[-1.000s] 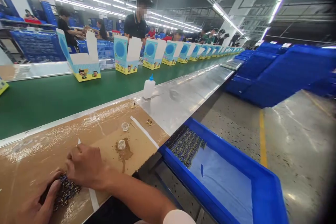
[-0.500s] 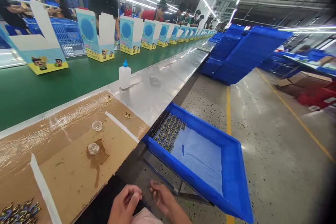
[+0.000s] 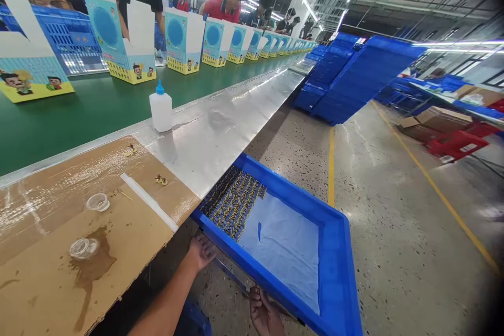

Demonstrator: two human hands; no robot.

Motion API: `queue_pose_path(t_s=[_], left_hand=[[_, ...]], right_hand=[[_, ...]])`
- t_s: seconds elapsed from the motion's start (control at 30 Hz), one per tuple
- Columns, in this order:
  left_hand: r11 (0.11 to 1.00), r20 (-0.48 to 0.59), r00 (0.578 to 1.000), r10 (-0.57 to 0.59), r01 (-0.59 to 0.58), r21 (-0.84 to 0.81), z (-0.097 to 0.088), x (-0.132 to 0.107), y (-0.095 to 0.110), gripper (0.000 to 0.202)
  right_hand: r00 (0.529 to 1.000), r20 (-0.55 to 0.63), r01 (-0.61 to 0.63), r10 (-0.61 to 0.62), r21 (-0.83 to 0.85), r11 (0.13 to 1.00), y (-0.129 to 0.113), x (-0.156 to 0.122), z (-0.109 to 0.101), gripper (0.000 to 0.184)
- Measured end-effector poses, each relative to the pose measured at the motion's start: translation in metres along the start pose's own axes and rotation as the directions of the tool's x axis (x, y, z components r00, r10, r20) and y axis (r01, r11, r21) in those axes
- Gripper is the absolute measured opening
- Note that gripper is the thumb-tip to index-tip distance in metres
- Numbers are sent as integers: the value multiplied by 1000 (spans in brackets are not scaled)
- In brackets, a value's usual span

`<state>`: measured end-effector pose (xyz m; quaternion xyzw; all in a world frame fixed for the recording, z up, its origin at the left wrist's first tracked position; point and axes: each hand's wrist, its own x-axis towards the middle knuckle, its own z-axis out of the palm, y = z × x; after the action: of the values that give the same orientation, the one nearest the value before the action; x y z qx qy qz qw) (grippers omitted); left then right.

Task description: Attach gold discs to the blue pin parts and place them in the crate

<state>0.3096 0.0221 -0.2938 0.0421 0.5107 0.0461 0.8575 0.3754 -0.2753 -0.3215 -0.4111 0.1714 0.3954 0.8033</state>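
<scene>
My left hand (image 3: 202,251) reaches forward beside the near left side of a blue plastic tray (image 3: 340,252). Its fingers are apart and slightly bent, with nothing visible in them. By the tray's near side, lower down, is my right hand (image 3: 264,311), its fingers curled in; whatever they hold, if anything, is hidden. Rows of small dark and yellow pieces (image 3: 236,202) fill the tray's far left part, on a pale blue sheet (image 3: 285,247). A small blue strip (image 3: 259,231) lies on that sheet.
Left of the tray, a cardboard sheet (image 3: 134,241) carries two small clear cups (image 3: 98,201) and a wet patch. A white bottle with a blue cap (image 3: 160,110) stands on the metal ledge. Printed boxes (image 3: 183,42) line the green conveyor (image 3: 118,110). Co-workers stand beyond; stacked blue trays (image 3: 346,79) lean ahead.
My hands have moved apart from in front of my body. The left went forward to the tray's left side, the right toward its near side. The view has turned slightly right.
</scene>
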Motion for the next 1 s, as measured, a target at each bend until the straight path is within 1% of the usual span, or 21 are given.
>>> queue_pose_path(t_s=[0.1, 0.2, 0.33, 0.43, 0.63, 0.7, 0.83, 1.0], left_hand=[[999, -44, 999, 18, -20, -51, 3, 5, -1, 40], [996, -49, 998, 25, -29, -83, -1, 4, -1, 41], [993, -22, 999, 31, -33, -117, -6, 1, -2, 43], [987, 0, 999, 39, -38, -156, -5, -1, -2, 45], [973, 80, 996, 43, -23, -228, 1, -2, -2, 44], [971, 88, 995, 40, -18, -240, 1, -1, -2, 44], [966, 75, 996, 39, -19, -257, -1, 1, -1, 44], [961, 51, 998, 44, -29, -273, -11, -2, 1, 44]], right_hand=[[1000, 24, -8, 7, 16, 1000, 1, 0, -3, 38], [999, 29, -30, 29, 34, 999, 2, 0, -5, 32], [998, 24, -55, 54, 36, 998, 0, -2, -6, 21], [998, 26, -56, 55, 21, 998, -3, -4, -5, 19], [996, 52, -70, 70, -5, 998, -8, -5, -3, 20], [995, 61, -84, 85, -4, 996, -8, -5, -5, 23], [989, 73, -128, 126, 22, 992, -5, -5, -9, 38], [980, 85, -184, 180, 40, 982, 3, -5, -12, 46]])
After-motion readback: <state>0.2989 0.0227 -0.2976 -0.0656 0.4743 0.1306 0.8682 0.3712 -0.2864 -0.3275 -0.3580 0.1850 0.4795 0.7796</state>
